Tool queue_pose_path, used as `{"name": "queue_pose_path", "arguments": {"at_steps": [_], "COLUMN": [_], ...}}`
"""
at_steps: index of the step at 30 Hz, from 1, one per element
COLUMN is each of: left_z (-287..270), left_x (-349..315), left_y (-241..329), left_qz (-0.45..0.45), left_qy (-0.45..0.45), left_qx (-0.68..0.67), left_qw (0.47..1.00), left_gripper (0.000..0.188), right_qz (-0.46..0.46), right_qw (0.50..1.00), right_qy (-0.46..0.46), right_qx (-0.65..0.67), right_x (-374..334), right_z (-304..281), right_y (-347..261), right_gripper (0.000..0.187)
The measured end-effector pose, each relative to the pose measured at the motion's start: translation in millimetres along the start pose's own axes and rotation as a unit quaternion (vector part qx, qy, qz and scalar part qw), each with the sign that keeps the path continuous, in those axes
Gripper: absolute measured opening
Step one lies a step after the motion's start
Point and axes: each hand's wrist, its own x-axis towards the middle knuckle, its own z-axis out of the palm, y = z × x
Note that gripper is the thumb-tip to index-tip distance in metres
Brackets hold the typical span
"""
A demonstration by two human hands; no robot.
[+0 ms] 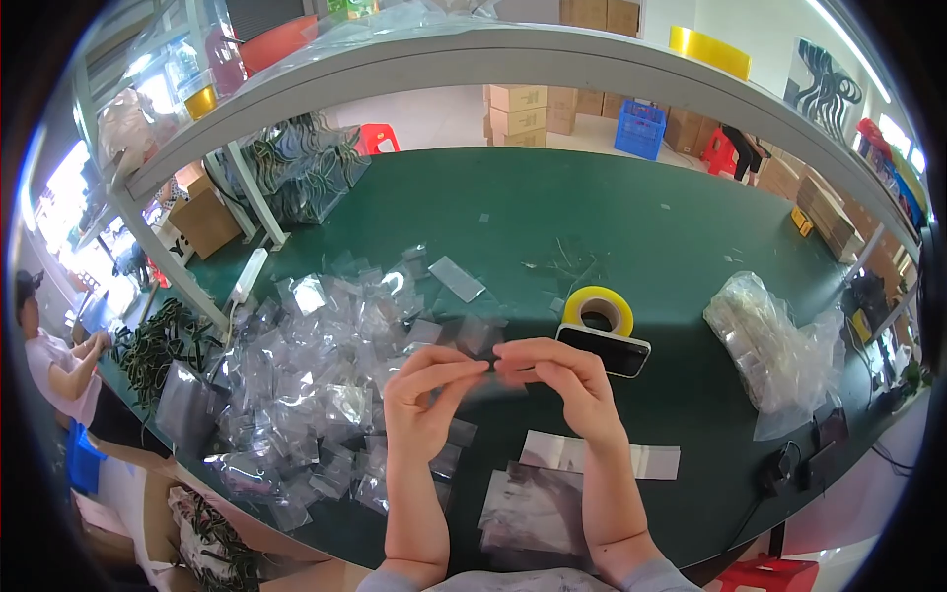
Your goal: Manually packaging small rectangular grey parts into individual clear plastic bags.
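Both of my hands are raised over the middle of the table, fingertips close together and pointing at each other. My left hand [426, 400] pinches one edge of a small clear plastic bag [485, 389]. The opposite edge is between the thumb and fingers of my right hand [572, 385]. The bag is see-through and blurred, so its outline is faint. A large heap of small clear bags [326, 370] spreads to the left of my left hand. Below my hands lies a stack of flat, greyish plastic bags [533, 513], partly behind my right forearm.
Beyond my right hand, a phone [617, 351] leans against a yellow tape roll [599, 308]. A white strip [654, 462] lies under my right forearm. On the right is a large clear bag [769, 345]. A grey shelf [473, 49] spans the green table [513, 212]. Another person [64, 365] works at far left.
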Motion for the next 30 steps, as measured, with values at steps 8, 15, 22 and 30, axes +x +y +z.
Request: {"name": "queue_pose_path", "arguments": {"at_steps": [8,15,22,30], "left_z": [-2,-1,8,4], "left_x": [0,0,-3,-2], "left_y": [3,16,17,10], "left_qz": [-0.03,-0.007,0.003,-0.046], "left_qy": [-0.053,-0.098,-0.067,-0.042], "left_qx": [-0.001,0.091,0.102,0.066], "left_qw": [0.998,0.991,0.993,0.996], "left_gripper": [0.026,0.032,0.026,0.018], "right_qz": [0.075,0.035,-0.006,-0.033], "right_qw": [0.993,0.99,0.987,0.983], "right_qy": [-0.062,-0.05,-0.045,-0.01], "right_qx": [-0.06,-0.127,-0.153,-0.178], "right_x": [-5,-9,-6,-3], "right_z": [-6,-6,-4,9], "right_y": [-14,-18,-14,-20], "right_gripper": [0.036,0.035,0.025,0.032]}}
